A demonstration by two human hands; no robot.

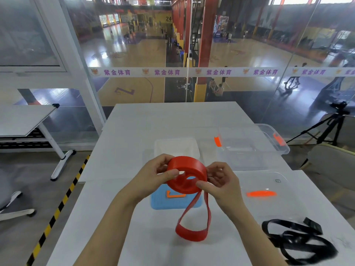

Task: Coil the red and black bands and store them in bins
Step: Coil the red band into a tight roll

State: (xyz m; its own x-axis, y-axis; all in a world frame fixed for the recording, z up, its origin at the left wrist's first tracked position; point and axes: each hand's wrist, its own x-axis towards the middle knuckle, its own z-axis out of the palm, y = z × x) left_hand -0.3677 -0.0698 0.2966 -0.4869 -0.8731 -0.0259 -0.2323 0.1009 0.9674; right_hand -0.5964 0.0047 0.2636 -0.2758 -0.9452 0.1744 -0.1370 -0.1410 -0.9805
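Note:
The red band [187,174] is mostly rolled into a thick coil held above the white table [134,131]. My left hand [157,175] grips the coil's left side, thumb on its face. My right hand [221,181] pinches the coil's right edge where the loose tail leaves it. That tail hangs down in a loop that rests on the table near me. The black band [295,240] lies uncoiled in a loose tangle at the near right of the table. A clear bin [269,131] with orange latches stands at the far right, and a smaller white bin [176,145] sits behind the coil.
A blue lid [159,202] with an orange latch lies flat under my hands. A clear lid [269,189] with an orange handle lies at the right. A tripod [330,123] stands off the table's right side, a second table [25,120] to the left, a glass wall ahead.

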